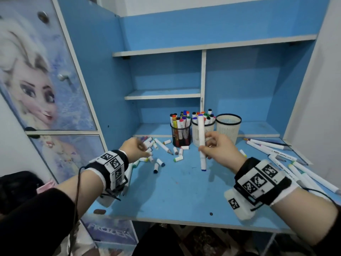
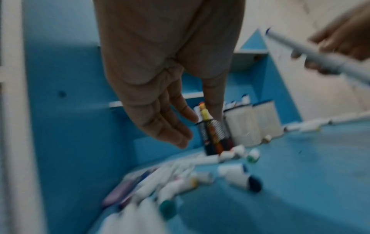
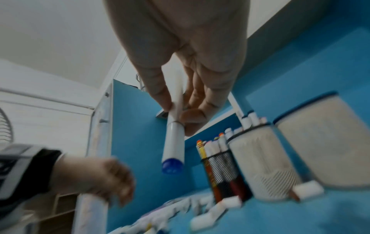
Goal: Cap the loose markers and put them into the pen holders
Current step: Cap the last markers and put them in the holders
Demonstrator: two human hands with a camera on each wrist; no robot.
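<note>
My right hand [image 1: 217, 148] pinches a long white marker [image 1: 202, 143] upright above the desk, thumb and fingers on its middle; the marker [image 3: 174, 142] has a blue cap at its lower end. My left hand [image 1: 136, 147] hovers over a pile of loose caps [image 1: 151, 146] at the desk's left, fingers relaxed and holding nothing [image 2: 170, 126]. A black mesh holder [image 1: 181, 134] and a white holder [image 1: 203, 133] stand full of markers at the back. A second white holder [image 1: 228, 127] beside them looks empty. Uncapped white markers [image 1: 280, 154] lie at the right.
A blue desk [image 1: 184, 191] with a shelf unit [image 1: 203, 47] rises behind the holders. A cabinet door [image 1: 46, 80] with a cartoon picture stands at the left. One grey-tipped marker [image 1: 163, 146] lies among scattered caps near the black holder.
</note>
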